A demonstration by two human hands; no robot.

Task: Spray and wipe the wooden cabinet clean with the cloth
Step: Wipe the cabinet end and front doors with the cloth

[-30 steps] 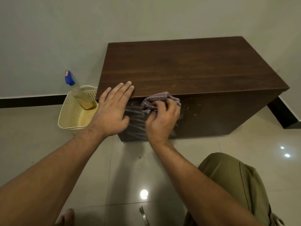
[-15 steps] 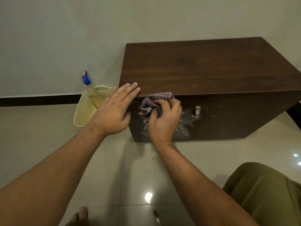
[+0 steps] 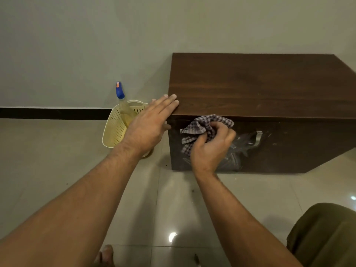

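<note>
Here the cabinet stands on the tiled floor against the wall, dark brown, its top and front both in view. The left hand lies flat on the top's left front corner. Its fingers are straight and pressed close together, the tips on the wood, and the thumb reaches down by the left edge of the front.

The right hand grips the cloth, a checked rag bunched into a wad. The fingers are curled round it and the thumb is tucked in under the folds. The hand holds the cloth against the front, high up and near the left end, just under the top's edge. Wet streaks shine on the front to the right of this hand and below it, reaching as far as the metal handle.

A cream basket with small holes sits on the floor just left of the cabinet, partly hidden by the left hand. The bottle stands in it, leaning, its blue spray head uppermost. An olive trouser leg shows at lower right and a bare foot at the bottom edge.
</note>
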